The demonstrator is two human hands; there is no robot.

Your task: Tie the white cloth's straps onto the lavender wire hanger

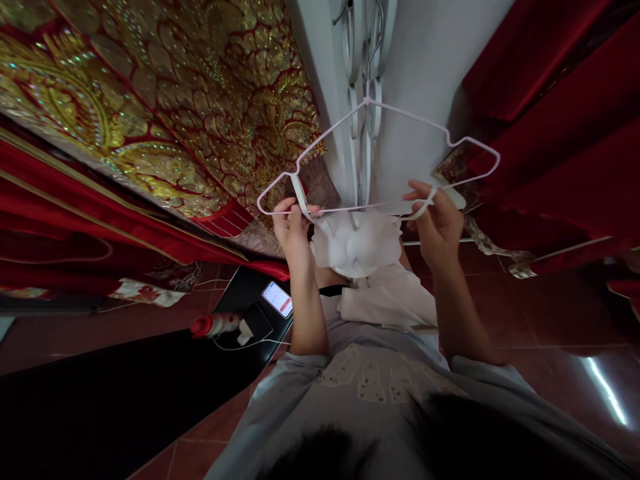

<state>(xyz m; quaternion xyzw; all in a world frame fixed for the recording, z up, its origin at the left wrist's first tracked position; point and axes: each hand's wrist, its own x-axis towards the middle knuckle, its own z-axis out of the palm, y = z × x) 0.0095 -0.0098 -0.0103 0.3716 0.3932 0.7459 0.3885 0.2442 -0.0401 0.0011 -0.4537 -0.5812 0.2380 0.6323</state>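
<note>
A pale pink wire hanger hangs by its hook on a column of white rings. Below its lower bar is a white garment with thin straps and a wavy edge, shaped like a bra. One strap loops over the hanger's left notch. My left hand pinches that strap close to the bar. On the right, my right hand has its fingers around the other strap, which is off the right notch, beside the bar.
White linked rings hang against a pale wall. Gold sequined red cloth hangs at left, dark red cloth at right. On a black bench lie a lit phone, a red-capped bottle and a white charger with a cable.
</note>
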